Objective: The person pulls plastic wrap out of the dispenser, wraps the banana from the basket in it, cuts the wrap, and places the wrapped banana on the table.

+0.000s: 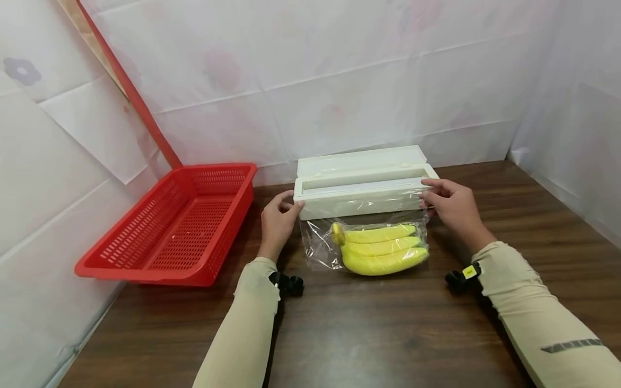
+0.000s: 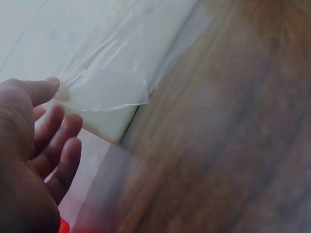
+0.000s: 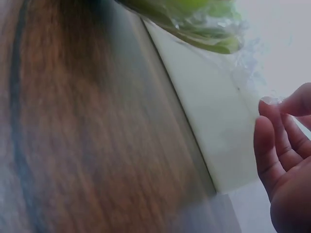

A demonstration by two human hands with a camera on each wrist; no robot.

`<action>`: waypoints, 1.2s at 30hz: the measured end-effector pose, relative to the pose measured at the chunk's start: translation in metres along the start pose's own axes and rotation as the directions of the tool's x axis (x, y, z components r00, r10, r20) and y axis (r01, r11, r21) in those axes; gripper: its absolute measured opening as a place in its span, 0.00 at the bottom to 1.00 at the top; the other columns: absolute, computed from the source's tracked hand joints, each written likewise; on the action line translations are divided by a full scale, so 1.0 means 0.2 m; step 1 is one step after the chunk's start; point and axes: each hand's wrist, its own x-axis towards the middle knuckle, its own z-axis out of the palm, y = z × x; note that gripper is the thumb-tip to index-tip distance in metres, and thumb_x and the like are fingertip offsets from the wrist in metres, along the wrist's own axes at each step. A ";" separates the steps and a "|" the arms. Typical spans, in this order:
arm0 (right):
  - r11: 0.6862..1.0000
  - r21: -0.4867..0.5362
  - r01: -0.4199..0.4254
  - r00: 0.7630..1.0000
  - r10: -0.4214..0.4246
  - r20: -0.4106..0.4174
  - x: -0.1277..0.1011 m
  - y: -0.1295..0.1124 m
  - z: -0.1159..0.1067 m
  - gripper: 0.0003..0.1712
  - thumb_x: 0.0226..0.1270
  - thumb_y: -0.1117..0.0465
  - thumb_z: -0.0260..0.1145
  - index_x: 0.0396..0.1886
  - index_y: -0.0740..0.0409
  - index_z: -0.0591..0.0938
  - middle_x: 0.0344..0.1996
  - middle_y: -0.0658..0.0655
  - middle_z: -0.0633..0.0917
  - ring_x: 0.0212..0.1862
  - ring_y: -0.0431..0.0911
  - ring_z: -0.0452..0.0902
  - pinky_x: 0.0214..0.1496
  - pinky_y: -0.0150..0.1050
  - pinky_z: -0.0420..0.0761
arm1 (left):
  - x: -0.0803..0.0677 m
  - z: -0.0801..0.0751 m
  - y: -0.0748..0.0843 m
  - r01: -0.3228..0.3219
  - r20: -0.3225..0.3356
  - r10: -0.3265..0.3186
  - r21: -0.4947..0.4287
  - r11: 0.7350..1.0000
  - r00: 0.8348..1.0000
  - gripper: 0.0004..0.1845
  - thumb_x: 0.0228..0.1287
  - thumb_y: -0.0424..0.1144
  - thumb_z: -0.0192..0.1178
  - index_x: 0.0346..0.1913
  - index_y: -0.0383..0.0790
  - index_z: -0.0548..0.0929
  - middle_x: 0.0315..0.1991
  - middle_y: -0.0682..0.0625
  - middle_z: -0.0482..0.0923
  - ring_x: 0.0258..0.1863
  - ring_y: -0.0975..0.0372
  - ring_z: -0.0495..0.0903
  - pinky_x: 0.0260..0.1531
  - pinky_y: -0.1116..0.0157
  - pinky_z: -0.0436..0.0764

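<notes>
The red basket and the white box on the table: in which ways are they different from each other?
The red basket has perforated walls and holds nothing visible, while the white box has solid walls and clear film drawn from it over the bananas. The left hand and right hand are at the ends of the white box; neither touches the red basket. Both are long, open-topped containers on the wooden table.

Looks like a makeshift recording booth rather than a real kitchen: white plastic sheeting taped up as walls around a bare dark wooden table, with one red perforated plastic basket on it.
</notes>
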 end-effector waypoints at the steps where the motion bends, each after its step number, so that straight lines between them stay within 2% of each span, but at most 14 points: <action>1: 1.000 0.009 -0.003 1.000 0.003 -0.007 0.00 0.00 0.01 0.21 0.72 0.62 0.66 0.61 0.67 0.79 0.34 0.51 0.88 0.32 0.38 0.83 0.30 0.35 0.83 | 0.00 0.00 0.00 -0.006 0.000 0.006 -0.014 1.000 1.000 0.17 0.60 0.40 0.72 0.52 0.40 0.86 0.28 0.45 0.81 0.28 0.59 0.77 0.27 0.67 0.73; 4: 0.999 0.042 -0.006 1.000 0.007 -0.025 0.01 -0.02 0.02 0.19 0.71 0.62 0.66 0.56 0.69 0.81 0.33 0.48 0.88 0.31 0.39 0.83 0.29 0.36 0.83 | -0.01 0.00 -0.02 -0.025 0.012 0.026 -0.091 0.996 1.000 0.11 0.62 0.38 0.71 0.46 0.39 0.87 0.27 0.45 0.82 0.26 0.60 0.79 0.27 0.69 0.74; 5: 0.999 0.050 -0.006 1.000 0.008 -0.029 0.00 -0.02 0.03 0.19 0.71 0.62 0.67 0.55 0.70 0.82 0.33 0.48 0.88 0.31 0.40 0.83 0.29 0.36 0.83 | -0.02 -0.01 0.01 -0.021 0.022 0.023 -0.115 0.993 0.999 0.10 0.63 0.37 0.70 0.44 0.37 0.87 0.27 0.43 0.82 0.27 0.57 0.80 0.27 0.70 0.75; 10: 1.000 0.031 0.004 0.999 -0.003 -0.034 0.00 -0.06 0.05 0.17 0.71 0.62 0.66 0.52 0.70 0.83 0.31 0.51 0.87 0.29 0.40 0.82 0.28 0.38 0.83 | -0.03 -0.01 0.01 0.009 0.088 0.011 -0.224 0.975 0.996 0.07 0.65 0.35 0.68 0.40 0.33 0.87 0.28 0.39 0.82 0.29 0.49 0.82 0.29 0.68 0.79; 12: 1.000 0.017 0.009 0.999 -0.009 -0.031 -0.01 -0.08 0.05 0.16 0.71 0.62 0.66 0.52 0.70 0.83 0.31 0.52 0.87 0.30 0.41 0.82 0.28 0.38 0.83 | -0.02 0.01 -0.01 0.015 0.104 0.010 -0.241 0.971 0.995 0.07 0.66 0.36 0.67 0.40 0.35 0.87 0.29 0.41 0.82 0.29 0.51 0.82 0.29 0.65 0.81; 16: 1.000 0.011 0.013 1.000 -0.013 -0.022 -0.02 -0.11 0.06 0.16 0.72 0.62 0.65 0.52 0.69 0.82 0.34 0.56 0.87 0.31 0.41 0.82 0.29 0.39 0.83 | -0.02 0.01 0.01 0.044 0.126 -0.011 -0.264 0.964 0.992 0.07 0.67 0.36 0.65 0.41 0.35 0.86 0.29 0.44 0.82 0.27 0.57 0.82 0.28 0.63 0.83; 23: 0.999 -0.004 0.032 0.999 -0.032 -0.015 -0.03 -0.16 0.08 0.15 0.73 0.61 0.63 0.51 0.68 0.82 0.36 0.60 0.86 0.32 0.43 0.82 0.28 0.38 0.82 | 0.00 0.00 0.01 0.131 0.169 -0.081 -0.314 0.940 0.982 0.10 0.69 0.37 0.61 0.41 0.31 0.85 0.30 0.43 0.84 0.27 0.59 0.84 0.27 0.65 0.81; 30: 1.000 -0.015 0.011 0.999 -0.012 -0.038 -0.03 -0.15 0.09 0.16 0.74 0.60 0.62 0.50 0.68 0.84 0.36 0.58 0.86 0.31 0.41 0.82 0.29 0.38 0.83 | 0.00 -0.01 0.03 0.106 0.173 -0.053 -0.314 0.943 0.984 0.16 0.68 0.32 0.48 0.39 0.26 0.86 0.30 0.43 0.85 0.26 0.60 0.83 0.24 0.67 0.78; 33: 1.000 -0.022 -0.007 0.998 0.005 -0.057 -0.03 -0.14 0.09 0.15 0.74 0.60 0.62 0.50 0.67 0.85 0.36 0.56 0.86 0.31 0.40 0.82 0.29 0.38 0.83 | 0.00 -0.02 0.03 0.170 0.231 -0.087 -0.369 0.914 0.969 0.18 0.68 0.32 0.45 0.40 0.25 0.85 0.30 0.43 0.85 0.25 0.60 0.83 0.25 0.67 0.78; 36: 1.000 -0.019 -0.017 0.997 0.016 -0.077 -0.03 -0.14 0.09 0.16 0.74 0.60 0.61 0.51 0.67 0.85 0.36 0.54 0.86 0.31 0.39 0.82 0.29 0.38 0.83 | 0.02 -0.02 0.03 0.281 0.284 -0.167 -0.433 0.856 0.944 0.18 0.69 0.36 0.46 0.41 0.27 0.84 0.29 0.46 0.84 0.25 0.60 0.83 0.26 0.66 0.78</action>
